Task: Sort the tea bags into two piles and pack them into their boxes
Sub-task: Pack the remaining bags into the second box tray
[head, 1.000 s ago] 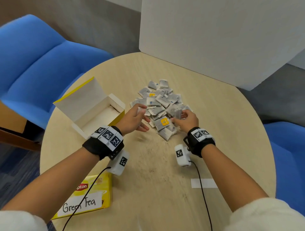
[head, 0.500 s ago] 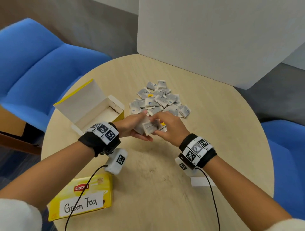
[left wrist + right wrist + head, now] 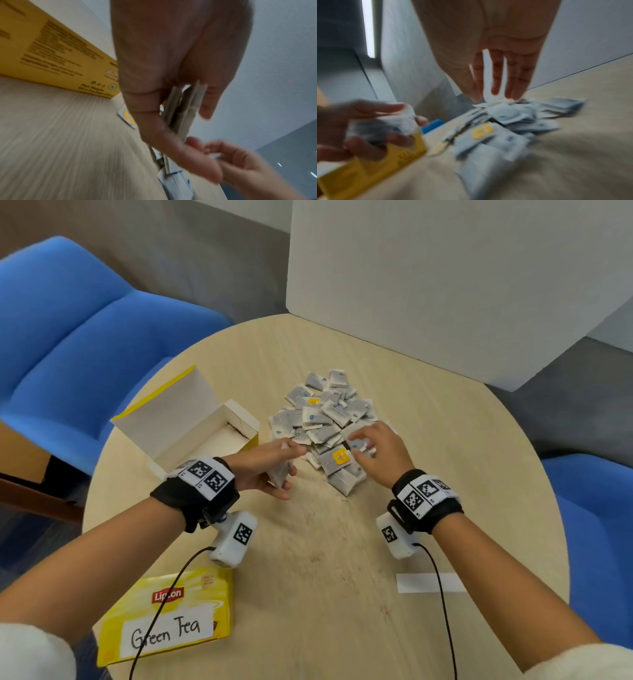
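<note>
A heap of grey-white tea bags [image 3: 325, 419] lies in the middle of the round table [image 3: 342, 559]; most carry blue tags, and one near the front has a yellow tag [image 3: 341, 457]. My left hand [image 3: 291, 470] grips a small stack of tea bags [image 3: 186, 108] upright between thumb and fingers, just left of the heap. Over the heap's near right side, my right hand [image 3: 354, 445] has straight fingers [image 3: 494, 81] whose tips touch a blue-tagged bag. An open yellow box [image 3: 191, 426] stands to the left, apparently with nothing inside.
A closed yellow Lipton box labelled Green Tea [image 3: 164, 614] lies at the table's near left edge. A white paper strip [image 3: 428, 582] is at the near right. A white board [image 3: 445, 285] stands behind the table, and blue chairs [image 3: 85, 337] flank it.
My right hand put a tea bag into the left hand's stack, then moved back right onto the heap. The left hand stayed near the open box with the stack.
</note>
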Demonstrator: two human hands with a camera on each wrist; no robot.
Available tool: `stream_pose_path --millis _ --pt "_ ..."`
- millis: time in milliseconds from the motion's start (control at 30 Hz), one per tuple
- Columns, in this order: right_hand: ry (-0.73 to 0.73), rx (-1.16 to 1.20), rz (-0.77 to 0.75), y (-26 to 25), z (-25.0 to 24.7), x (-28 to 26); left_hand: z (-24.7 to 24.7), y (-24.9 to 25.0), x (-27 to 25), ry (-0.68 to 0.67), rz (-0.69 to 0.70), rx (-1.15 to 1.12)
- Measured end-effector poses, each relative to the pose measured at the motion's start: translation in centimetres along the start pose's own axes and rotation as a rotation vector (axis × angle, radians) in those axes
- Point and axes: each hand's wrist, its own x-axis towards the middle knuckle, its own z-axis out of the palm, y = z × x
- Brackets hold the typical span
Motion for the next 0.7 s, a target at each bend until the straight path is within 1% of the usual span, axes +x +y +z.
stream_pose_path --millis 33,67,133,200,300,367,433,500,567,600,700 --pt "-0.063 -0.068 0.112 0.8 -0.2 0.1 -0.4 -0.1 0.1 0.012 0.0 -0.001" --pt "-0.13 -0.109 0.187 1.5 0.0 0.0 -0.7 -0.1 0.2 0.012 0.002 0.002" --pt "-0.196 -0.104 0.258 2.1 0.6 -0.2 -0.8 -0.4 0.4 0.007 0.015 0.022" --pt "-0.165 -0.07 0.301 1.9 1.6 -0.1 -0.6 -0.6 0.6 0.02 0.018 0.034" --pt "-0.093 -0.106 0.339 1.0 3.0 0.8 0.2 -0.3 0.8 0.075 -0.016 0.004" --pt "-0.065 -0.124 0.339 0.6 3.9 1.5 0.8 0.2 1.1 0.128 -0.025 -0.041" --pt "-0.05 -0.112 0.314 0.4 4.5 1.8 1.3 0.7 1.3 0.181 0.012 -0.094" --pt "-0.013 -0.05 0.304 0.5 4.6 1.9 2.0 0.8 1.5 0.234 0.077 -0.123" --pt "0.037 0.011 0.304 0.7 4.2 1.7 2.8 0.5 1.9 0.283 0.172 -0.055" --pt "0.053 0.029 0.299 0.7 3.8 1.5 3.3 0.3 2.1 0.311 0.243 0.043" --pt "0.059 0.082 0.298 0.7 2.4 0.8 4.7 -0.8 3.0 0.399 0.537 0.474"
